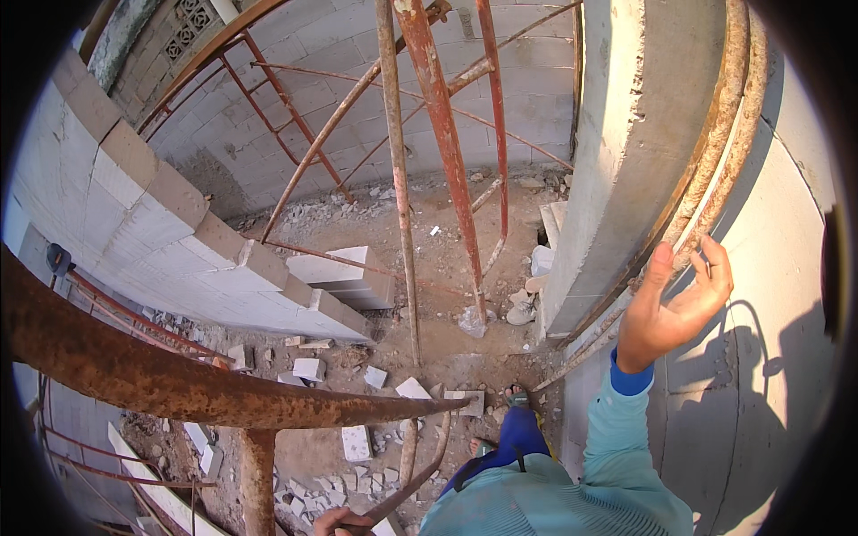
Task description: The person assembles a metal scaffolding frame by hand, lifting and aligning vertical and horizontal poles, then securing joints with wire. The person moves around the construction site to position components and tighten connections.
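Observation:
My right hand [672, 304] is raised beside two weathered, mortar-stained poles [735, 134] that run down along a concrete column. Its thumb and fingers are apart and slightly curled, with nothing seen in the palm. The fingertips overlap the poles in view; whether they touch is unclear. At the lower edge, my left hand [338, 522] is partly cut off, its fingers closed around a curved rusty metal bar [413, 485]. Just above it, a thick rusty scaffold tube [206, 390] crosses from the left.
Red scaffold posts [444, 125] and slanting braces stand ahead. A stepped pale block wall [170, 223] rises at left, and the concrete column [608, 170] at right. Broken blocks [356, 442] and rubble litter the ground around my feet. Larger blocks [344, 277] lie behind the wall's end.

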A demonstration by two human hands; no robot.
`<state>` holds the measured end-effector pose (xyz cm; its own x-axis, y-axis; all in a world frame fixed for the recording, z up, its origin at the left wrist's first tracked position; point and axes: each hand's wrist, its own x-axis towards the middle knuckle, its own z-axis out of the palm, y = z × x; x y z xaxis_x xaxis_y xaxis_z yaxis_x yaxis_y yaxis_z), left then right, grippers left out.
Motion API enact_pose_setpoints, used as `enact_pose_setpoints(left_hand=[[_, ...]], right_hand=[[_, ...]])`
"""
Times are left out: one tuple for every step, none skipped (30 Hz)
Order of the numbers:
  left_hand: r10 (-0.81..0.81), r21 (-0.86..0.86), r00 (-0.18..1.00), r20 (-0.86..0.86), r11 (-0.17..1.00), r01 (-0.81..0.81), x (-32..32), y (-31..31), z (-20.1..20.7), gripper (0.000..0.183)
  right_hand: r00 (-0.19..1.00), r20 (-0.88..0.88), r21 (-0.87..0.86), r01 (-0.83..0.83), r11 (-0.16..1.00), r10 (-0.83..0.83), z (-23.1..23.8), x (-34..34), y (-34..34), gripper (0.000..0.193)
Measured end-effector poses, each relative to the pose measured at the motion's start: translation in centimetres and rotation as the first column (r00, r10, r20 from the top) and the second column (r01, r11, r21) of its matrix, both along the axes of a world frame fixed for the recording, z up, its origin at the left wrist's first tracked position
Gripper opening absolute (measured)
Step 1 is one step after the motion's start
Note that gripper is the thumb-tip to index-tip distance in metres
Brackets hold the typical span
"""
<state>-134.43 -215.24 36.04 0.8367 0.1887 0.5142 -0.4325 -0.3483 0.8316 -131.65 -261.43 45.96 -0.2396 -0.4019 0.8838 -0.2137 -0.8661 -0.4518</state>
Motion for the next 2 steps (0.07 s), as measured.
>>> enact_pose_setpoints(left_hand=[[0.030, -0.069, 0.999, -0.021, 0.997, -0.031, -0.1, 1.1, -2.3, 0.030], [0.051, -0.057, 0.999, -0.015, 0.997, -0.051, 1.4, 3.6, -4.1, 0.030]], right_hand=[[0.977, 0.054, -0.027, -0.204, 0.979, 0.205, -1.0, 1.7, 1.1, 0.036], [0.936, -0.065, 0.070, -0.343, 0.937, 0.347, -2.2, 3.5, 2.3, 0.036]])
